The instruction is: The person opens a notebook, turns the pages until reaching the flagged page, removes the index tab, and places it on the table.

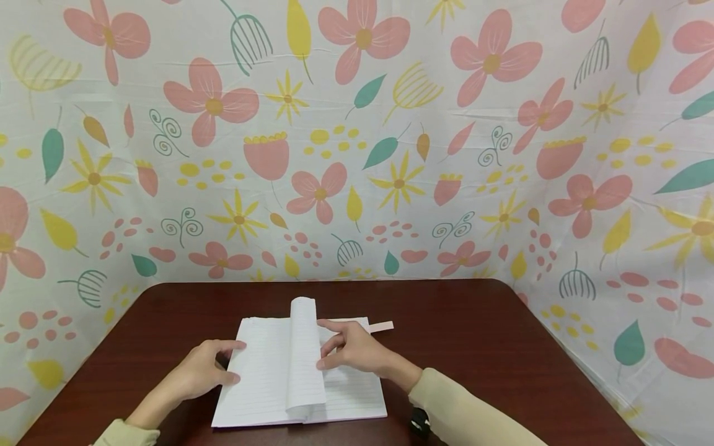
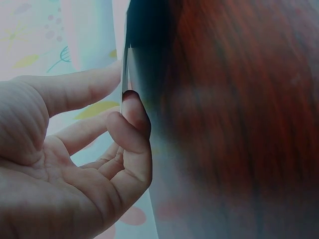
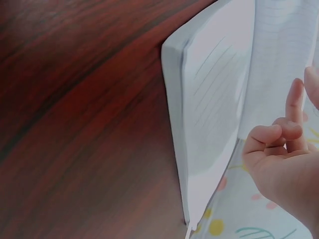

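Observation:
A lined notebook [image 1: 256, 365] lies spread out on the table, with a page [image 1: 304, 353] standing up and curling over near its middle. My left hand [image 1: 198, 370] holds the notebook's left edge. In the left wrist view, the thumb is on one side of that thin edge and curled fingers [image 2: 132, 129] are on the other. At the right edge of the raised page, my right hand [image 1: 357, 350] has its thumb and index finger spread apart along the paper. The right wrist view shows the index finger [image 3: 295, 99] against the page's underside and the other fingers folded in.
A pale pink strip [image 1: 382, 326] sticks out past the notebook's upper right side. The dark brown wooden table [image 1: 474, 347] has rounded far corners. A flower-printed cloth [image 1: 357, 186] hangs behind and around it. A black device [image 1: 419, 424] sits at the right sleeve.

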Demonstrator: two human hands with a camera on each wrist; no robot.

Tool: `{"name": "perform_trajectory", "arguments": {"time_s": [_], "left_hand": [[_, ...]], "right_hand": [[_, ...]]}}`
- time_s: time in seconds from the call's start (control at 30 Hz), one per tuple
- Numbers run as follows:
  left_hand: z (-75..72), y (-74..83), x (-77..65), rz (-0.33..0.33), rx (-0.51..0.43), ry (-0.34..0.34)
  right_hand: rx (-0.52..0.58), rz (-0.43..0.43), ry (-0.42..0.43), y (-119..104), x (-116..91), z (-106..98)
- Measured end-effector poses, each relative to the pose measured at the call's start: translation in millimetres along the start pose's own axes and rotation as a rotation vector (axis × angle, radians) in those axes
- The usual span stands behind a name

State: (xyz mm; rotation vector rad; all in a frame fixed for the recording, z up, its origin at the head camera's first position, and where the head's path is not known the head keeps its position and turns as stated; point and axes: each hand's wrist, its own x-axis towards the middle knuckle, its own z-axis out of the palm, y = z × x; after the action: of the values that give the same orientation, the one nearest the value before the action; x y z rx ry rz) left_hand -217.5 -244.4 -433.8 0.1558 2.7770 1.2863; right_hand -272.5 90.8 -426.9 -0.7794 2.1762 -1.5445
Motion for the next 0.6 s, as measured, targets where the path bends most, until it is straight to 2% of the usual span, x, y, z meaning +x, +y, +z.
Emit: {"name": "perform_trajectory", "arguments": {"time_s": [0.6], "left_hand": [[-0.2, -1.2, 0.7, 0.006, -0.004, -0.005]], "right_hand": [[-0.08, 0.023, 0.044, -6.2, 12.6, 26.1]]}}
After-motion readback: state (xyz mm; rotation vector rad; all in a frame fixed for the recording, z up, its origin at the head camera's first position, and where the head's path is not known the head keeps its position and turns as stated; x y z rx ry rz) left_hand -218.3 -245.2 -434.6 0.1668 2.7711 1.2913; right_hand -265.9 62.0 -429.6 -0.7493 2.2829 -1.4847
